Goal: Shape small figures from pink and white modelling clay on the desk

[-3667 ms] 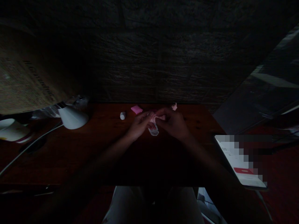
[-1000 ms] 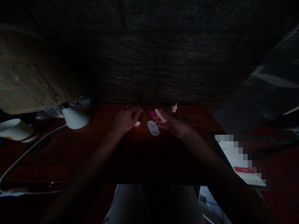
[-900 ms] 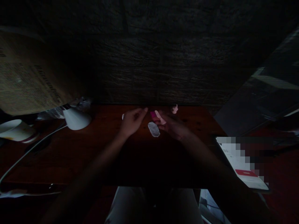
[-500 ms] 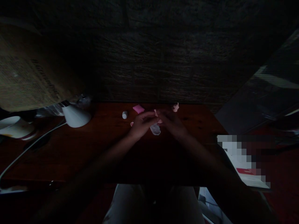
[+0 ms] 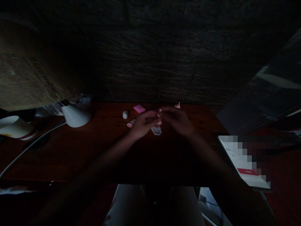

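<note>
Near the back of the table, my left hand (image 5: 143, 125) and my right hand (image 5: 179, 121) meet at their fingertips, both closed in a pinch. Between them shows a small pale pink clay-like piece (image 5: 160, 112), partly covered by the fingers. Just below the fingertips lies a translucent whitish piece (image 5: 156, 130), perhaps plastic. A flat pale pink piece (image 5: 130, 123) pokes out beside my left hand. Behind that hand are a bright pink square (image 5: 139, 109) and a small whitish lump (image 5: 125, 115). Beyond my right hand sits another pale pink lump (image 5: 177, 105).
On the left of the wooden table (image 5: 94, 150) stand a white cone-shaped lamp base (image 5: 76, 116) with a cable (image 5: 33, 149), a paper cup (image 5: 16, 127) and a large printed brown bag (image 5: 30, 69). A lit screen (image 5: 244, 166) is at the right edge. A brick wall (image 5: 150, 62) rises behind.
My right hand has shifted slightly right and its fingers have lifted and spread a little. More of the flat pink piece beside my left hand now shows.
</note>
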